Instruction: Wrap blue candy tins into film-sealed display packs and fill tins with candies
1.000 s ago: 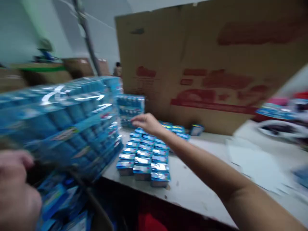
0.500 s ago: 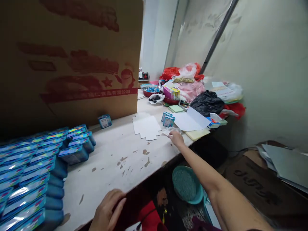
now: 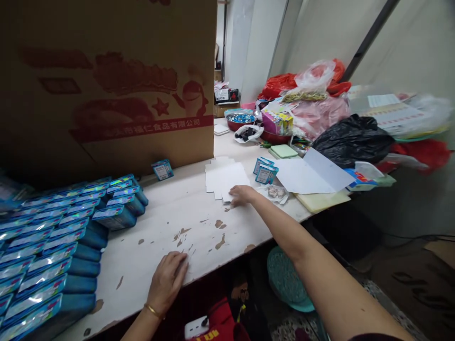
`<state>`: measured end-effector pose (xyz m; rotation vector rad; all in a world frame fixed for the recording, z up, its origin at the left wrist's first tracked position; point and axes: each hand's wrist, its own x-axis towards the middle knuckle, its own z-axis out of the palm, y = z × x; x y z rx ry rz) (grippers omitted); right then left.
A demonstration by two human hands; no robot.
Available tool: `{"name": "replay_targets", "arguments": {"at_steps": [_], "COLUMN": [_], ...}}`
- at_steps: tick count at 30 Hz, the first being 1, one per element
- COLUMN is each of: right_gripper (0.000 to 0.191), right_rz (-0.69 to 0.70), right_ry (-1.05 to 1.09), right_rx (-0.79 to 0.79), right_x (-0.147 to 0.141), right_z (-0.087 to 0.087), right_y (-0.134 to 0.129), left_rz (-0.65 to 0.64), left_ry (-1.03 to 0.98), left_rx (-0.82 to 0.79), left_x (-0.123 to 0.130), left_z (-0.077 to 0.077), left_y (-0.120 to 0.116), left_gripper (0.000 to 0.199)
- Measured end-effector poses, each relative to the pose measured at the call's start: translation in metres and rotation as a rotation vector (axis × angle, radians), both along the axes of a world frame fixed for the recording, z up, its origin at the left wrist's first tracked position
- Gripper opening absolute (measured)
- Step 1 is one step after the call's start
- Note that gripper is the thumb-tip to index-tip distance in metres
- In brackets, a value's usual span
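My right hand (image 3: 242,195) reaches across the white-covered table, its fingers closed at the near right corner of a flat white die-cut cardboard piece (image 3: 222,176). A second similar piece seems to lie partly under it. Just right of that hand is a small clear plastic bag (image 3: 275,192) with pale contents. Behind it stand two small blue packs (image 3: 266,173). My left hand (image 3: 168,274) rests on the table near its front edge, holding nothing, with fingers loosely extended and a gold bracelet on the wrist.
Rows of blue plastic tubs (image 3: 67,251) fill the left side. A large cardboard box (image 3: 142,104) rises behind them, a lone blue pack (image 3: 162,170) before it. To the right lie folded white card (image 3: 313,173), a black bag (image 3: 355,139) and red bowls. A teal basin (image 3: 287,279) sits below.
My right hand has left the clear plastic bag and moved left to the white cardboard. My left hand has moved further onto the table. The view has shifted left.
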<state>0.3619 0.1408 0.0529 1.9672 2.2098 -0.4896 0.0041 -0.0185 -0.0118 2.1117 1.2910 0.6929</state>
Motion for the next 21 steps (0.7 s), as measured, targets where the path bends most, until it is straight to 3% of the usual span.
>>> {"name": "replay_targets", "arguments": {"at_steps": [3,6,8,10,13,17,21], "right_gripper": [0.023,0.031,0.029,0.029,0.023,0.018,0.019], "right_rz": [-0.019,-0.003,0.148,0.351,0.449,0.417,0.453], "right_ry": [-0.028,-0.059,-0.025,0.069,0.206,0.315,0.332], "right_rx": [0.071,0.237,0.422,0.592,0.661,0.64,0.572], "right_x": [-0.008,-0.056,-0.104,-0.153,-0.206,-0.223,-0.21], "right_z": [0.024,0.039,0.036,0.022,-0.007,-0.032,-0.035], "right_y": [-0.012,-0.054,-0.098,-0.146,-0.204,-0.235,-0.237], "left_rz": [-0.012,0.136,0.311,0.385,0.264,-0.058,-0.135], "left_ry": [-0.072,-0.211,-0.254,-0.182,0.068,0.33,0.344], "left_rx": [-0.002,0.031,0.09,0.174,0.261,0.216,0.175], "left_x": [0.002,-0.004,-0.018,-0.037,-0.069,-0.093,-0.097], "left_z": [-0.003,-0.002,0.001,0.003,0.003,-0.003,-0.005], "left_y": [0.001,-0.005,-0.015,-0.028,-0.046,-0.052,-0.042], "left_gripper": [0.021,0.027,0.045,0.073,0.097,0.06,0.038]}}
